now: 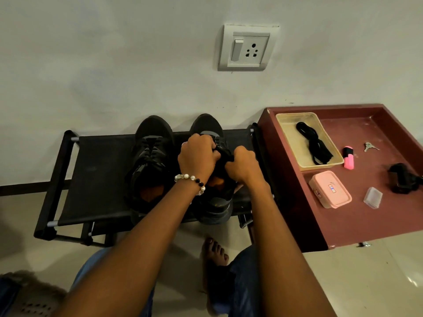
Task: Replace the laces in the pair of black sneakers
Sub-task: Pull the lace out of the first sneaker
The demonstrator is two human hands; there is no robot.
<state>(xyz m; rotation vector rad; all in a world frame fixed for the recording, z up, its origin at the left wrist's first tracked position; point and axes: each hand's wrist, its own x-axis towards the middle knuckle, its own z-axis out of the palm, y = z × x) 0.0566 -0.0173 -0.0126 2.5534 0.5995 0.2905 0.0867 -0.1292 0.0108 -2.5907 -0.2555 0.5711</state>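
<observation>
On the black fabric shoe rack (98,170), we work the right black sneaker (209,131).
Our left hand (196,156) and right hand (240,165) pinch its tongue, probably freeing old lace; spare black laces (313,145) wait in the beige plastic tray (288,133).

A home is indicated, probably an entryway or room corner. A low black fabric shoe rack (98,170) is set against a plain painted wall at frame centre, with a switch-and-socket plate (247,48) above. Household oddments, keys (370,146) and a pink lunchbox (329,189), are seen on a maroon table (304,223) at right, over a tiled floor (377,282).
</observation>
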